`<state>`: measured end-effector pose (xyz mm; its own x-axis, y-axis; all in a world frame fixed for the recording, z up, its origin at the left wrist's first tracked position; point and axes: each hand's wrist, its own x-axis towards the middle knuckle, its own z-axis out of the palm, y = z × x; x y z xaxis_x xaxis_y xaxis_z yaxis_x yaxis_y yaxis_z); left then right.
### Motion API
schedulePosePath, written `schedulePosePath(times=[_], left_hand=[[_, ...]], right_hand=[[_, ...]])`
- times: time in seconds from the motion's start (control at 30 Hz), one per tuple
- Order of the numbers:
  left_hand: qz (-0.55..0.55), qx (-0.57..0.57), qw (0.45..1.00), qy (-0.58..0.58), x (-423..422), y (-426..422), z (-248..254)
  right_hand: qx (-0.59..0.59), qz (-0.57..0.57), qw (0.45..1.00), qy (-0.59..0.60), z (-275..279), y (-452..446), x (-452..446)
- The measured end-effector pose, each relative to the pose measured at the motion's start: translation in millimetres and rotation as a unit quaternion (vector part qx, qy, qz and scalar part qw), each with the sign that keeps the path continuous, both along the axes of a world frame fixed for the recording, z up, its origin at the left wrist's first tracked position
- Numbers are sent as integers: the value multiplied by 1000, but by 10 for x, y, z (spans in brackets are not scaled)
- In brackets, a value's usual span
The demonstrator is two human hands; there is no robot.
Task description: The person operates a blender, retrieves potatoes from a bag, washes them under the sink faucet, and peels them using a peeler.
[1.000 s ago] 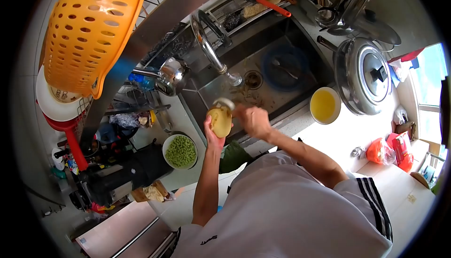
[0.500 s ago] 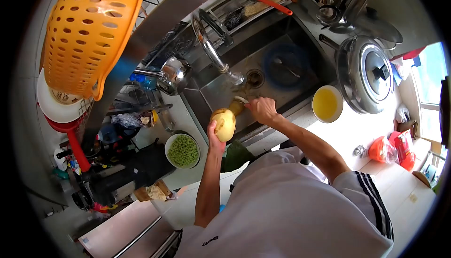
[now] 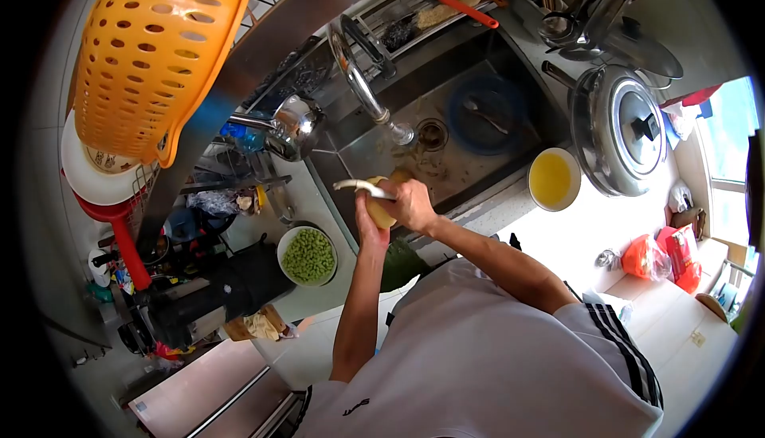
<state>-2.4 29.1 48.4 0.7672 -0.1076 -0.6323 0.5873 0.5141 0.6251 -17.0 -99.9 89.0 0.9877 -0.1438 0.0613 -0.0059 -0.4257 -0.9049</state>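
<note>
Over the near edge of the sink (image 3: 446, 191), my left hand (image 3: 370, 229) is closed around a peeled-looking yellow potato (image 3: 382, 215). My right hand (image 3: 413, 205) grips a white-headed peeler (image 3: 363, 187), which lies across the top of the potato, and the two hands nearly meet. Much of the potato is hidden behind my fingers. Just beyond my right hand, a brownish rounded thing (image 3: 401, 175) is partly covered; I cannot make out its kind. Bits of peel are scattered around the drain (image 3: 432, 134).
A faucet (image 3: 358, 87) reaches over the sink, where a blue basin (image 3: 488, 115) holds a spoon. Left stands a bowl of chopped greens (image 3: 307, 256); right, a bowl of yellow liquid (image 3: 554, 180) and a lidded pan (image 3: 617, 129). An orange colander (image 3: 159, 55) hangs close at upper left.
My right hand has moved left and slightly nearer, bringing the peeler from beyond the potato onto it. My left hand keeps hold of the potato, now more covered.
</note>
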Motion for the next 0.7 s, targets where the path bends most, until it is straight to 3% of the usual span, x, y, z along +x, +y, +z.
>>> schedulePosePath(times=[0.07, 0.13, 0.23, 0.3, 0.4, 0.43, 0.47, 0.53, 0.63, 0.7], left_hand=[[-6, 25, 999, 28, -34, -28, 159], [-45, -86, 995, 11, -46, 115, 173], [-17, -143, 988, 64, -39, 213, 170], [-39, -144, 987, 60, -23, 195, 256], [-28, -93, 992, 77, -26, 141, 329], [-19, -67, 994, 84, -18, 121, 332], [-19, -76, 994, 79, -15, 114, 308], [-21, -93, 993, 67, -9, 122, 223], [-57, -117, 991, 43, -82, 205, 192], [-67, -121, 990, 30, -37, 177, 316]], right_hand=[[-26, -25, 999, -27, -126, -111, 24], [-78, -39, 995, 41, -295, -290, 29], [-93, -56, 993, 40, -387, -417, -60], [-100, -25, 989, 107, -352, -420, -108], [-124, 34, 991, 27, -106, -277, -296], [-138, 81, 983, 95, 39, -216, -321], [-147, 80, 983, 76, 28, -170, -356], [-167, 79, 982, 36, -87, -94, -398], [-229, 93, 963, 103, -644, -423, -334], [-245, 54, 958, 140, -618, -501, -241]])
